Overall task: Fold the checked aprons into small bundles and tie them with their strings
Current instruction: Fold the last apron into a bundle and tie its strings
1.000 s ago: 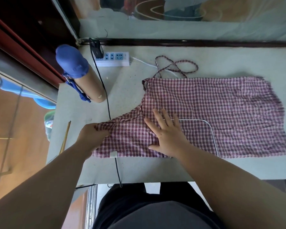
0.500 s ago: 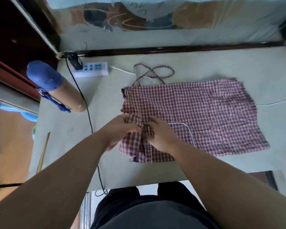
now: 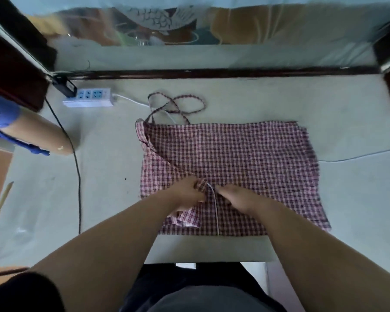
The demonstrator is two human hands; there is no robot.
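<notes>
A red and white checked apron point(image 3: 245, 158) lies flat on the pale table point(image 3: 104, 167), its left end folded over onto itself. Its checked strings point(image 3: 178, 104) lie looped on the table just behind its far left corner. My left hand point(image 3: 185, 194) pinches a bunched fold of the cloth near the apron's front middle. My right hand point(image 3: 236, 197) sits right beside it with curled fingers pressed into the fabric, and whether it grips cloth is hidden. A thin white cable point(image 3: 215, 210) runs over the apron between my hands.
A white power strip point(image 3: 88, 97) with a black plug sits at the back left, and a black cord point(image 3: 77, 172) runs from it to the front edge. A cardboard tube point(image 3: 38, 134) with a blue cap lies at the left. A mirrored wall rises behind the table.
My left hand has carried the apron's left end over to the right, folding it onto the body. My right hand went from flat on the cloth to curled beside my left.
</notes>
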